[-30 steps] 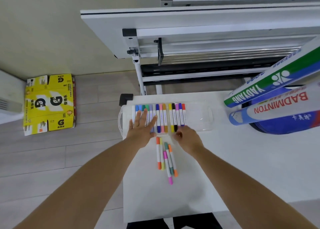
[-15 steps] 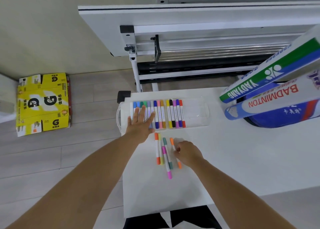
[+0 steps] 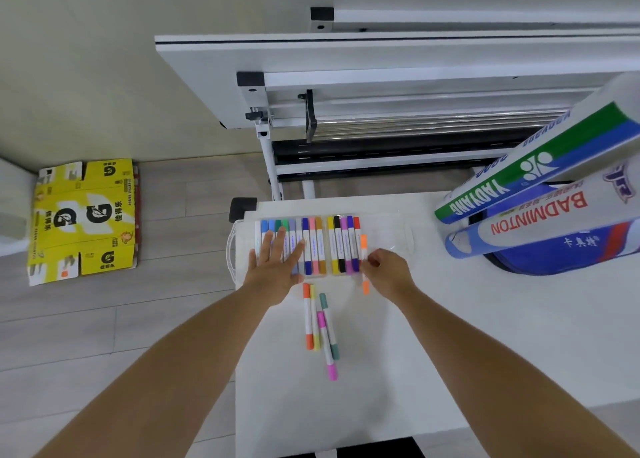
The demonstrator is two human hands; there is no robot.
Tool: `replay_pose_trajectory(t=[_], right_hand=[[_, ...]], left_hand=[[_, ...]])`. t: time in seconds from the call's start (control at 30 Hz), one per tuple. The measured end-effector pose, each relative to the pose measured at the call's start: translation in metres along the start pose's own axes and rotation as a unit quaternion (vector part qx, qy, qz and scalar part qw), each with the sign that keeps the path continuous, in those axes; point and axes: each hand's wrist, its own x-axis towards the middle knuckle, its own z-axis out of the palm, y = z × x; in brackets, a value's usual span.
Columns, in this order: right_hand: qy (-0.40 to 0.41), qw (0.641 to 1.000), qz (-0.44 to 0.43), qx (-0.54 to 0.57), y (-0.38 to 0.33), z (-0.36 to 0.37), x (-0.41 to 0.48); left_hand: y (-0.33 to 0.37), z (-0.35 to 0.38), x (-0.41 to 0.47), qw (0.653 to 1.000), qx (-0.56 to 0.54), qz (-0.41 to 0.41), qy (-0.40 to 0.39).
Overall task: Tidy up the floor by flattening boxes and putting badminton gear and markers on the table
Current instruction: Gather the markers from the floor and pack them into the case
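- The left hand [image 3: 277, 267] lies flat, fingers spread, on the left-side markers in the clear marker case [image 3: 391, 229] at the bench's [image 3: 485, 336] far left edge.
- The right hand [image 3: 388, 270] pinches an orange marker [image 3: 363, 243] at the right end of the row, its long axis running near-to-far.
- Four loose markers [image 3: 320, 322] lie just nearer, also roughly near-to-far.

Counted: four loose white-barrelled markers with coloured caps [image 3: 322, 327] on the white table [image 3: 485, 336], one orange-capped marker [image 3: 364, 249] at the clear plastic marker case [image 3: 384, 232], five markers in its right row [image 3: 344, 246], left row uncountable under the left hand [image 3: 273, 267], two printed cardboard shuttlecock tubes [image 3: 540, 170], one flattened yellow cardboard box [image 3: 83, 220].
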Motion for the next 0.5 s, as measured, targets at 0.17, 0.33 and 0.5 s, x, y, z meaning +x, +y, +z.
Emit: replay_pose_trajectory(t=[0.17,0.33,0.5], right_hand=[[-0.001,1.0,0.006,-0.024,-0.003,-0.018,0.043],[-0.004,0.999,0.015,-0.046,-0.005,-0.018,0.066],[-0.011,0.997,0.027,-0.076,-0.001,-0.011,0.073]], left_hand=[[-0.003,0.003,0.003,1.0,0.003,0.001,0.002],[-0.002,0.003,0.003,1.0,0.008,-0.001,0.0],[-0.001,0.002,0.002,1.0,0.01,-0.005,-0.005]])
